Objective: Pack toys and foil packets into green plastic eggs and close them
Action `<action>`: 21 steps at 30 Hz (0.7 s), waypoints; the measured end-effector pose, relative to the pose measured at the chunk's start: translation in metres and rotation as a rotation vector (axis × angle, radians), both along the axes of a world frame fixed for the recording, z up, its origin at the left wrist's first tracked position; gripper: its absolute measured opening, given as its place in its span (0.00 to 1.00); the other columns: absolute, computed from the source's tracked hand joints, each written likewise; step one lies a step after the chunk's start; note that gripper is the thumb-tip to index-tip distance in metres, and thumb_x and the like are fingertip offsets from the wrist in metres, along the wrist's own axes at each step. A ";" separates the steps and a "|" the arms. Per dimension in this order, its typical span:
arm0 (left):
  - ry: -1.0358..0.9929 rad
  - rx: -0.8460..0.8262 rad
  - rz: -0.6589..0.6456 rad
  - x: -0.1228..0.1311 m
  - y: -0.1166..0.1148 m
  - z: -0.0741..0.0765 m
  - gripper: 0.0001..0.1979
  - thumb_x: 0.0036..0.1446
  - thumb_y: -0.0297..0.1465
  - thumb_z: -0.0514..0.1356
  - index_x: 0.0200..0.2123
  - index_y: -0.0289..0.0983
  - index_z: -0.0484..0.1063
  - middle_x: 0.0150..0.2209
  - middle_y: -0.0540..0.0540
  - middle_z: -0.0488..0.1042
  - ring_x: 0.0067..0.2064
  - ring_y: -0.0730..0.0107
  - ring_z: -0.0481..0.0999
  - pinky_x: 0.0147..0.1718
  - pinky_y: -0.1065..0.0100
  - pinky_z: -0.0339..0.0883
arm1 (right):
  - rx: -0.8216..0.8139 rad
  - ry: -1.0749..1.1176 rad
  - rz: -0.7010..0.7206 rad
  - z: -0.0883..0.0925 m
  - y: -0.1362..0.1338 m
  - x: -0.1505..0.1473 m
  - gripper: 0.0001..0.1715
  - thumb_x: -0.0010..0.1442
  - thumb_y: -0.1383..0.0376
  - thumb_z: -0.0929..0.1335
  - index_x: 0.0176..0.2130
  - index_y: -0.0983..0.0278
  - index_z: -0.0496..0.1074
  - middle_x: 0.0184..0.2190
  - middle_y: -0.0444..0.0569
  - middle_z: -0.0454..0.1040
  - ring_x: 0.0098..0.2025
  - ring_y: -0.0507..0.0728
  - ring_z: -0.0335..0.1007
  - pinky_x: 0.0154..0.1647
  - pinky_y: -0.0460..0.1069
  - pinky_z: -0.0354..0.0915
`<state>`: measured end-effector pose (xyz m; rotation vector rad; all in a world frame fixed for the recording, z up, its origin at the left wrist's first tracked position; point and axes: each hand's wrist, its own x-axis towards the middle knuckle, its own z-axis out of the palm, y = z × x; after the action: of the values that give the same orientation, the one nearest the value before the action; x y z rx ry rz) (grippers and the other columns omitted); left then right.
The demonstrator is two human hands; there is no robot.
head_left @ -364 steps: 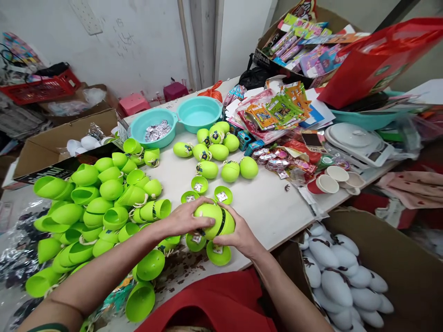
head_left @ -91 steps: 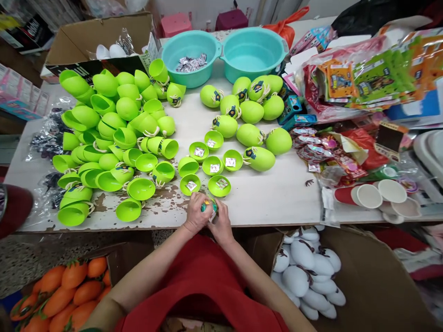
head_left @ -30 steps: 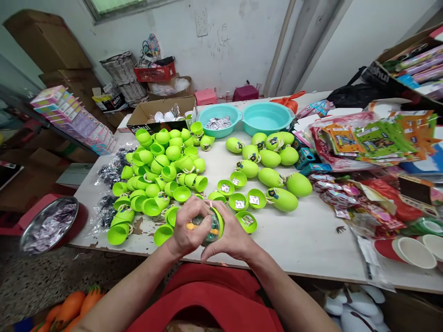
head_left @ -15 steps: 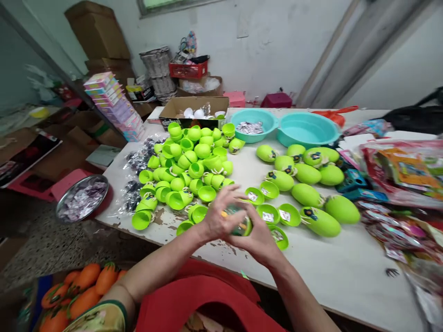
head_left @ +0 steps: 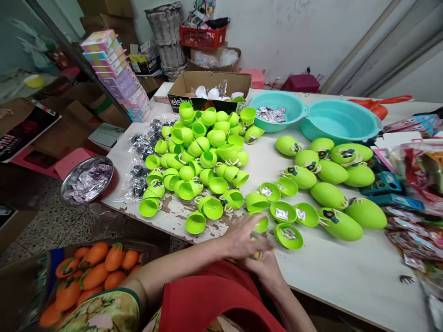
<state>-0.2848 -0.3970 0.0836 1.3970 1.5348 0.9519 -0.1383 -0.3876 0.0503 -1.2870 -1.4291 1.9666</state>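
Note:
My left hand (head_left: 242, 239) reaches across in front of me at the table's near edge, fingers stretched out and partly blurred. Just below it is my right hand (head_left: 265, 267), its fingers curled and partly covered by the left. A small yellow bit shows between the hands; what it belongs to I cannot make out. Close beyond the fingers lie green half shells, one of them (head_left: 288, 236) with a small silvery packet inside. To the left is a heap of green shell halves (head_left: 207, 159) with cords. Closed green egg-shaped pieces (head_left: 341, 224) lie to the right.
Two turquoise basins (head_left: 342, 122) stand at the back, the left one with packets, beside a cardboard box (head_left: 211, 83). A metal bowl of packets (head_left: 86, 180) is off the table's left edge. Orange pieces (head_left: 95, 272) fill a box below left. Bagged packets crowd the right.
My hands have come down toward my body, and the green, clear-looking piece between them is no longer visible. More green halves show beyond the fingers. The camera view has shifted.

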 end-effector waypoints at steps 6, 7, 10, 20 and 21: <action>0.381 -0.398 0.528 -0.098 -0.056 -0.055 0.30 0.51 0.39 0.66 0.56 0.35 0.68 0.56 0.34 0.69 0.58 0.47 0.69 0.57 0.50 0.62 | -0.134 -0.095 -0.177 -0.016 -0.003 0.013 0.36 0.38 0.56 0.80 0.45 0.62 0.71 0.37 0.49 0.78 0.37 0.62 0.74 0.42 0.57 0.70; 0.430 -0.485 0.518 -0.111 -0.065 -0.069 0.30 0.49 0.36 0.66 0.56 0.36 0.67 0.57 0.34 0.69 0.58 0.46 0.69 0.57 0.50 0.61 | -0.136 -0.095 -0.143 -0.020 -0.005 0.012 0.36 0.37 0.55 0.80 0.45 0.62 0.71 0.36 0.49 0.78 0.37 0.62 0.74 0.42 0.56 0.70; 0.402 -0.577 0.468 -0.135 -0.088 -0.102 0.26 0.51 0.23 0.60 0.55 0.39 0.69 0.54 0.39 0.74 0.55 0.53 0.73 0.56 0.55 0.64 | -0.143 -0.064 -0.022 -0.028 -0.009 -0.002 0.35 0.37 0.55 0.80 0.44 0.61 0.71 0.35 0.47 0.77 0.35 0.61 0.73 0.40 0.55 0.69; 0.316 -0.373 0.590 -0.139 -0.126 -0.059 0.37 0.45 0.17 0.49 0.61 0.36 0.62 0.57 0.41 0.71 0.57 0.56 0.71 0.57 0.55 0.65 | -0.325 0.211 0.112 0.014 0.000 -0.044 0.36 0.34 0.60 0.80 0.43 0.61 0.71 0.36 0.46 0.77 0.37 0.59 0.72 0.42 0.52 0.66; 0.331 -0.245 0.606 -0.133 -0.118 -0.048 0.36 0.46 0.17 0.49 0.61 0.37 0.61 0.58 0.40 0.69 0.60 0.56 0.68 0.60 0.54 0.61 | -0.341 0.232 0.152 0.017 0.000 -0.048 0.37 0.33 0.60 0.81 0.44 0.61 0.71 0.37 0.46 0.77 0.38 0.59 0.72 0.43 0.52 0.66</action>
<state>-0.4175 -0.5154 0.0358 0.9559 2.3171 0.8574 -0.1865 -0.3872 0.0672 -1.0575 -1.1442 2.4526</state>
